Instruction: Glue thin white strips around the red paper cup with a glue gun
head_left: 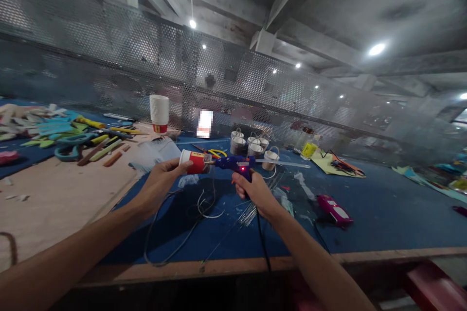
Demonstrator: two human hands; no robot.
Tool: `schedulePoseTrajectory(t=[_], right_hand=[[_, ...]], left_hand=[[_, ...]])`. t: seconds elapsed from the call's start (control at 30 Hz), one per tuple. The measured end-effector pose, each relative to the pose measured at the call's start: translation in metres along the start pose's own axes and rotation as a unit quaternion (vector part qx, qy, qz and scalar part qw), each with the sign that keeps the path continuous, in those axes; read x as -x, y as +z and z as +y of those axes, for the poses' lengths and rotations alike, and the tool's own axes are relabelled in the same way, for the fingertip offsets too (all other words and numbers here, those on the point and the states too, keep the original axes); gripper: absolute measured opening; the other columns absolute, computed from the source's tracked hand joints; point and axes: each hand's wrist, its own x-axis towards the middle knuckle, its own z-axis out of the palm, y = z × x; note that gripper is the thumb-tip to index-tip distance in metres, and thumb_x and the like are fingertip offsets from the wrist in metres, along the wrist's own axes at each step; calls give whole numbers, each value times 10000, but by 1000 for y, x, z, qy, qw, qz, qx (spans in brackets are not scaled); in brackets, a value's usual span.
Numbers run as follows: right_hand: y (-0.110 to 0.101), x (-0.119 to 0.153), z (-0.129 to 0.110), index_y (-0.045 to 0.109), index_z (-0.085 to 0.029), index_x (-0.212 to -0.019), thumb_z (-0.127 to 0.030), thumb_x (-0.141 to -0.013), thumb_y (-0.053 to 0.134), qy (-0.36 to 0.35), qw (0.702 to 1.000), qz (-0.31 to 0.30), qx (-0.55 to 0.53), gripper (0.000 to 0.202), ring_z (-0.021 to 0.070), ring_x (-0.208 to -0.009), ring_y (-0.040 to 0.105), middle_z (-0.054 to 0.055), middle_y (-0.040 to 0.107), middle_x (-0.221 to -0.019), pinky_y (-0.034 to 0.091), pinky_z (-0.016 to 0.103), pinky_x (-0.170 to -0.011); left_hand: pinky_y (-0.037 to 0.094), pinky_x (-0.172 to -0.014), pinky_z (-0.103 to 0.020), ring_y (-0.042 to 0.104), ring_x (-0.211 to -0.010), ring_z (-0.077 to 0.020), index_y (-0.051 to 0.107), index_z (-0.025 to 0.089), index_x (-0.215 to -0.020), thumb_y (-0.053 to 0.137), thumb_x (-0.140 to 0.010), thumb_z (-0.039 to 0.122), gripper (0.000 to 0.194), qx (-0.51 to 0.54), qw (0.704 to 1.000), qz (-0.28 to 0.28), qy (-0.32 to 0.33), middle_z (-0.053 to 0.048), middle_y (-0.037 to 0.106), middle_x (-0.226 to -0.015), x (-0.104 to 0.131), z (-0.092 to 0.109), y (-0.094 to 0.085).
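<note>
My left hand (171,171) grips a red and white paper cup (197,162) that lies sideways in the air over the blue table. Wrapped around its handle, my right hand (251,187) holds a blue hot glue gun (235,163) with a red light lit on its side. The gun's nozzle points left and meets the cup near its right end; whether it touches, I cannot tell. A clear glue stick (286,163) sticks out of the gun's back. Pale cord (211,214) hangs below the cup in loops.
Small white buckets with handles (238,142) stand behind the gun. A stack of paper cups (159,112) rises at the back left, near scissors (75,146) and markers. Thin wires (250,211) lie below my right hand. A magenta device (333,210) sits to the right, glass bottles (308,143) farther back.
</note>
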Motion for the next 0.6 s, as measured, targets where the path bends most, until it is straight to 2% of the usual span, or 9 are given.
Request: schedulePoseTrajectory(t=[0.1, 0.2, 0.27, 0.33, 0.43, 0.5, 0.6], right_hand=[[-7, -5, -2, 591, -189, -805, -578, -772, 841, 47, 991, -28, -122, 464, 79, -507, 420, -64, 511, -616, 351, 232, -511], [-22, -14, 2, 631, -187, -814, -623, -723, 861, 85, 986, -1, -146, 502, 88, -571, 489, -20, 602, -741, 389, 226, -536], [-35, -20, 7, 696, -185, -836, -682, -734, 829, 82, 993, 37, -79, 525, 116, -655, 553, 6, 640, -794, 441, 238, -598], [-48, -26, 15, 742, -180, -791, -728, -784, 758, 66, 996, 57, 32, 549, 146, -736, 595, 35, 676, -809, 466, 253, -670], [-65, -33, 26, 785, -174, -759, -697, -904, 630, 48, 975, 62, 210, 565, 187, -876, 659, 82, 761, -922, 476, 266, -762], [-71, -36, 33, 809, -164, -790, -650, -928, 621, 64, 953, 70, 286, 538, 182, -825, 661, 82, 776, -899, 454, 262, -711], [-77, -39, 39, 794, -155, -748, -625, -893, 682, 91, 932, 90, 338, 505, 153, -628, 570, 34, 693, -672, 356, 263, -579]], left_hand=[[564, -878, -387, 742, -950, -316, 865, 209, -974, 854, -777, 479, 334, 4, 1000, -13, -4, -94, 841, -928, -4, -6, -3], [550, -869, -352, 734, -917, -278, 861, 201, -965, 842, -796, 499, 343, 6, 1000, -13, -2, -89, 836, -928, -8, -11, -6], [542, -854, -334, 727, -894, -260, 859, 195, -960, 859, -780, 493, 348, 12, 1000, -11, -5, -85, 833, -912, -10, -13, -6], [536, -844, -333, 722, -869, -249, 856, 191, -957, 880, -757, 488, 359, 20, 1000, -10, -14, -81, 830, -895, -11, -14, -6], [528, -859, -343, 720, -856, -242, 852, 186, -963, 893, -737, 496, 386, 27, 999, -11, -24, -78, 832, -894, -11, -15, -6], [521, -874, -347, 722, -861, -238, 850, 180, -977, 886, -746, 499, 396, 27, 999, -16, -21, -80, 834, -906, -10, -15, -6], [522, -885, -354, 725, -867, -240, 843, 177, -993, 877, -762, 488, 389, 26, 999, -25, -19, -82, 835, -915, -8, -13, -5]])
